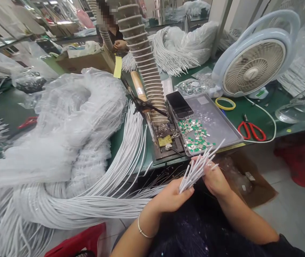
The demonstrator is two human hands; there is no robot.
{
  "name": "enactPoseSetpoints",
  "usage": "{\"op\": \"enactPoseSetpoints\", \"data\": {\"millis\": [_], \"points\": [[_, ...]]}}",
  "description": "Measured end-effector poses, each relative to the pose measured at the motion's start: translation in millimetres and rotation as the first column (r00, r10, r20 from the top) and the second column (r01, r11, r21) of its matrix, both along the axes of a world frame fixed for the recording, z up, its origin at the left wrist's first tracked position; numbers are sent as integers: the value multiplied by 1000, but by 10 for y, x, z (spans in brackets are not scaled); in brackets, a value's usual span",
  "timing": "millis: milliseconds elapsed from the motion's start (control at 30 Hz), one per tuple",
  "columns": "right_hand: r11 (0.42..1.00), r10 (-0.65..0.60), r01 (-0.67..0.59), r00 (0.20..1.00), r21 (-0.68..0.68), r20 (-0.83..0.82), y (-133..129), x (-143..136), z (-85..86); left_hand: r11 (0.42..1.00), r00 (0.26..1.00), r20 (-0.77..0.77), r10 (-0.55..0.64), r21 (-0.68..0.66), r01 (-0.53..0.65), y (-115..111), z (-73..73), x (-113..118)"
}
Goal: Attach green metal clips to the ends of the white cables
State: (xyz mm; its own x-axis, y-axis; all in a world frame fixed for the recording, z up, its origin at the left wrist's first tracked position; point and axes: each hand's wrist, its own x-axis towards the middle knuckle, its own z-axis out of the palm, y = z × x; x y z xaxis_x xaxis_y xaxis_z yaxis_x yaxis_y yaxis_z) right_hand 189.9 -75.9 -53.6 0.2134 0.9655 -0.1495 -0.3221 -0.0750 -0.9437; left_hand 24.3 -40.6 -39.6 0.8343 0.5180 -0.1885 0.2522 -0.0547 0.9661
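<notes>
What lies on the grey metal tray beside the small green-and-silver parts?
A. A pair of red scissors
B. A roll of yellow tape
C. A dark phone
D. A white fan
C: the dark phone lies at the far end of the grey tray, while the red scissors, yellow tape roll and fan sit on the green table off the tray.

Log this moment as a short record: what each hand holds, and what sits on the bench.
left hand: grips lower end of a bunch of white cables
right hand: grip on the same bunch, higher up
tray: small green and silver parts, a phone
bench right: fan, red scissors, yellow tape ring
bench left: large bagged cable bundle
</notes>
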Motion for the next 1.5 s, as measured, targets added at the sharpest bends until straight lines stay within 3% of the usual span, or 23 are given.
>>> {"op": "enactPoseSetpoints", "data": {"millis": [133,267,467,733,967,1167,1500], "points": [[999,-34,35,990,10,-134,41,-47,138,998,999,30,-24,-54,26,10,-16,-43],[995,-99,99,963,-13,-251,57,-13,172,990,999,37,-5,-138,10,11,-31,-85],[983,-178,167,963,-73,-202,43,27,112,980,998,68,-4,-199,17,-2,-38,-114],[1000,-29,26,972,-16,-235,32,-11,77,988,998,55,6,-158,3,4,-61,-82],[988,152,-156,970,-6,-191,95,-22,178,991,997,35,-73,-107,77,17,-8,-78],[983,168,-158,980,90,-111,131,-66,210,990,990,84,-111,-74,118,5,-3,-77],[999,8,-2,987,35,-163,125,-133,197,993,987,117,113,-28,-110,-77,37,-101]]}}
